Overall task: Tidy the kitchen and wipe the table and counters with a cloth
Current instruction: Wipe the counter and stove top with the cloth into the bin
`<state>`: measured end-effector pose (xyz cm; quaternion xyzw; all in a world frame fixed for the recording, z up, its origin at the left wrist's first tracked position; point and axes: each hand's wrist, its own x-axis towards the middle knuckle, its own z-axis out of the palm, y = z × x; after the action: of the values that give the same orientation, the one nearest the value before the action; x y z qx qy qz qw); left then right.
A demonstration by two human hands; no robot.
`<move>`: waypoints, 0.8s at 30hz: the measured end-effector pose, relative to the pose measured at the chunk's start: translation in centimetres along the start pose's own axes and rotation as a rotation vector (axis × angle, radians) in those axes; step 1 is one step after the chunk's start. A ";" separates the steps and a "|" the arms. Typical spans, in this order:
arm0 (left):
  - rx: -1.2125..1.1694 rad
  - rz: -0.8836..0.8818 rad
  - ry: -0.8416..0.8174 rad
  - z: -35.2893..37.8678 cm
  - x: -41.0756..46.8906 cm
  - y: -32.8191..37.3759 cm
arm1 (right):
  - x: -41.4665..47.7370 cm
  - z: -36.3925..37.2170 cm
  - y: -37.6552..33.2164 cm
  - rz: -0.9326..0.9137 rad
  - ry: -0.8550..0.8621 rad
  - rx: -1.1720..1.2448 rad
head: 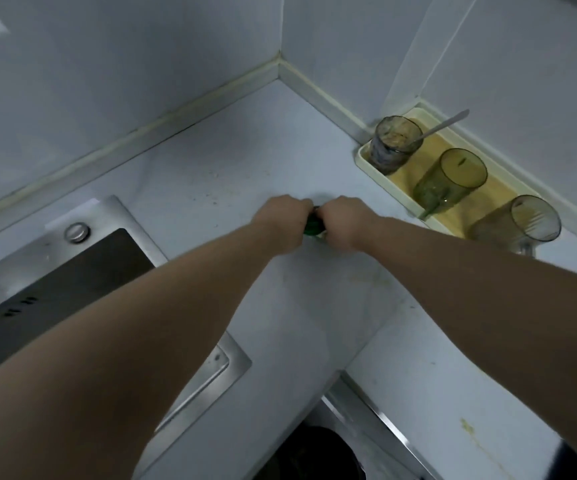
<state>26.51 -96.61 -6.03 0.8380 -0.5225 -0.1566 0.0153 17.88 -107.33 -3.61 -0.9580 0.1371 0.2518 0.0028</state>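
Both hands meet over the pale corner counter (pixel 245 161), side by side. My left hand (pixel 281 223) and my right hand (pixel 344 223) each curl around a small dark green object (pixel 313 226) held between them. Only a sliver of it shows, so I cannot tell what it is. Crumbs and specks dot the counter just beyond the hands.
A cream tray (pixel 366 160) against the right wall holds three dirty glasses, the far one (pixel 392 143) with a spoon (pixel 446 124) in it. A steel range hood with a knob (pixel 77 232) juts out at the left. A cooktop (pixel 342 445) lies below. Yellow stains mark the near counter (pixel 467 427).
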 end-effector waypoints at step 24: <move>-0.049 -0.127 0.341 -9.3 13.4 -17.8 | 21.9 -11.4 -0.9 0.049 0.415 0.270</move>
<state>50.08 -101.62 -3.88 0.8830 -0.4545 -0.0255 0.1143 41.88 -113.07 -4.30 -0.9766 0.1903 0.0290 0.0964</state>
